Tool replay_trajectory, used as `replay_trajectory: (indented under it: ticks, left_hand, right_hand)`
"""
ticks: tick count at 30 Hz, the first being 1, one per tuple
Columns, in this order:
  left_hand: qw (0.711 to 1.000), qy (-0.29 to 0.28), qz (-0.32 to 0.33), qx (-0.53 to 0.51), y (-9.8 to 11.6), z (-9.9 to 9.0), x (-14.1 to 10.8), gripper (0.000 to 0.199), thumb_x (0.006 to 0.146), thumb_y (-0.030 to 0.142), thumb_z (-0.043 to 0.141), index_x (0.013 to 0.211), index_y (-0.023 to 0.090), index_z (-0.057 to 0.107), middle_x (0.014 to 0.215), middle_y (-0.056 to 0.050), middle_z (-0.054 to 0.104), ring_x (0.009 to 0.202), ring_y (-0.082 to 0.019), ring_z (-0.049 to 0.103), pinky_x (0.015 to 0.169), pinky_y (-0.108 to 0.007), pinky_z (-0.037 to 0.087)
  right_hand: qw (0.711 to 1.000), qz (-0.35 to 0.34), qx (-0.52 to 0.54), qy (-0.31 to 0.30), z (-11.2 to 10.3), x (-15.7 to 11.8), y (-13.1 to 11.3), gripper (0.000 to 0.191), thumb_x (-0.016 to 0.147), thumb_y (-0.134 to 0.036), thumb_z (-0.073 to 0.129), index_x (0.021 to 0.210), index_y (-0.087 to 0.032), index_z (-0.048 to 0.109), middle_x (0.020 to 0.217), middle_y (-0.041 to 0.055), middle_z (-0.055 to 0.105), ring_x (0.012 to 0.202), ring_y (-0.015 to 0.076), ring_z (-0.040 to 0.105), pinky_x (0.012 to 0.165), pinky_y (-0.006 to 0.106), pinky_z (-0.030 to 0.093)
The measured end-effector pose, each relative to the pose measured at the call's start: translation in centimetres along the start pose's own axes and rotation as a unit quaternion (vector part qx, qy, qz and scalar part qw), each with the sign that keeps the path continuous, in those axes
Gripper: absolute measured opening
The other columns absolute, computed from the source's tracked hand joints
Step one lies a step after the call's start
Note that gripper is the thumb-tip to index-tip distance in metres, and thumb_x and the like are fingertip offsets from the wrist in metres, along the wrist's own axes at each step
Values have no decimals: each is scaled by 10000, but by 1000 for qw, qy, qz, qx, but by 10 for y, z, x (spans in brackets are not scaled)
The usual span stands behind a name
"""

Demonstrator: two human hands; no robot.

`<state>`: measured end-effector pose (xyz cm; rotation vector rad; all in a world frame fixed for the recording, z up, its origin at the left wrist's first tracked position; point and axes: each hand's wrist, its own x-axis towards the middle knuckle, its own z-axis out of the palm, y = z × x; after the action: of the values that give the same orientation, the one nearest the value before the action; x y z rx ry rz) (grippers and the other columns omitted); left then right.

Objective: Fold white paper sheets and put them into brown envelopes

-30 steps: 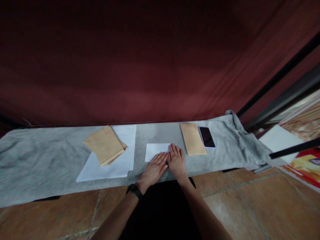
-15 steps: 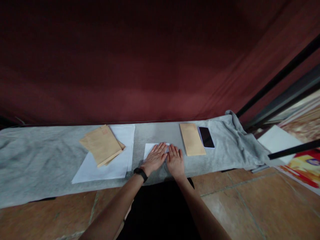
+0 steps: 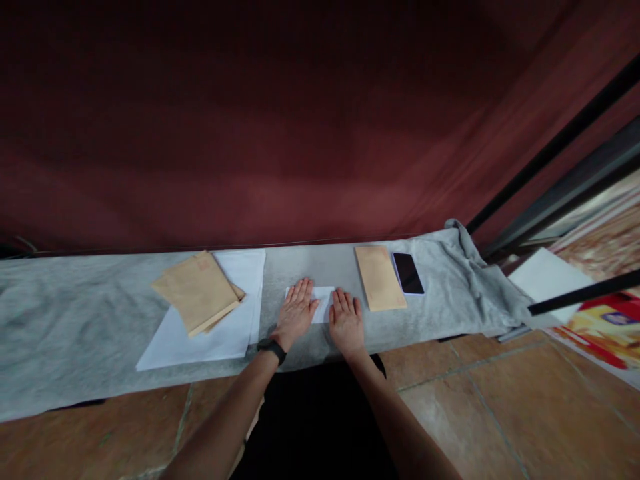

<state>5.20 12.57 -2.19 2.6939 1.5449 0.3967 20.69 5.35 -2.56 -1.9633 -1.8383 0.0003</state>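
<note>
Pressing L hand (image 3: 296, 312) palm down onto L part of white paper (image 3: 324, 305), w/ fingers a bit spread, thumb out to R. Laying R hand (image 3: 347, 323) palm down at R end of same paper, fingers slightly parted; can't tell whether atop its R edge or just against it. Showing bare paper btwn the two. Placed, re paper, abt midway btwn front & back edges of grey cloth (image 3: 310, 261), well in from R end. Wearing dark watch (image 3: 273, 348) on L wrist.

To L: seeing brown envelopes (image 3: 203, 293), fanned in a stack atop white sheets (image 3: 220, 343), overhanging sheets' L side, w/ small red mark nr back corner of top one. Stretching, re sheets, from nr back edge to nr front edge of cloth.

To R of R hand: seeing single envelope (image 3: 381, 280), slanted, reaching from nr back edge to abt mid cloth. Just beside, farther R: phone (image 3: 409, 273), dark screen up, pale rim. Bunched in folds at cloth's R end.

Behind back edge: dark red drape (image 3: 300, 147). Below front edge: tiled floor (image 3: 450, 407) & dark clothes (image 3: 320, 420).
</note>
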Motion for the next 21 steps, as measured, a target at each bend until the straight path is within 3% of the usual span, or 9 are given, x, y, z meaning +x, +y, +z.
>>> replay_trajectory:
  ticks: [7,12,15,21]
  left_hand:
    - [996,27,-87,13,-20,-2,-24,628,1014,416,245,1500,32,353,1555,-191,374,1472,-282,299,1202,-474,255]
    - [987,78,-138,3,-18,-4,-39,648,1013,424,249,1505,7,321,1543,-228,377,1472,-319,289,1184,-532,276]
    - [991,86,-105,-17,-10,-9,-50,627,1018,412,260,1519,38,308,1563,-201,352,1483,-300,264,1191,-517,280]
    - [998,19,49,-37,-4,-20,-73,542,1018,408,333,1493,155,403,1547,-105,411,1450,-239,351,1193,-462,319]
  right_hand:
    - [1000,3,-12,-2,1,-1,-1,476,1018,-248,354,1478,-166,442,1523,103,447,1405,274,403,1173,509,238]
    - [1000,0,-16,5,0,0,-2,476,1019,-245,349,1474,-145,445,1520,108,448,1394,279,417,1172,502,244]
    - [1000,-2,-18,7,-1,-1,-2,474,1017,-240,350,1470,-143,450,1516,104,456,1393,278,418,1171,502,244]
    - [1000,-4,-22,6,-3,0,-3,469,1017,-239,358,1466,-141,456,1518,110,454,1396,272,410,1168,497,245]
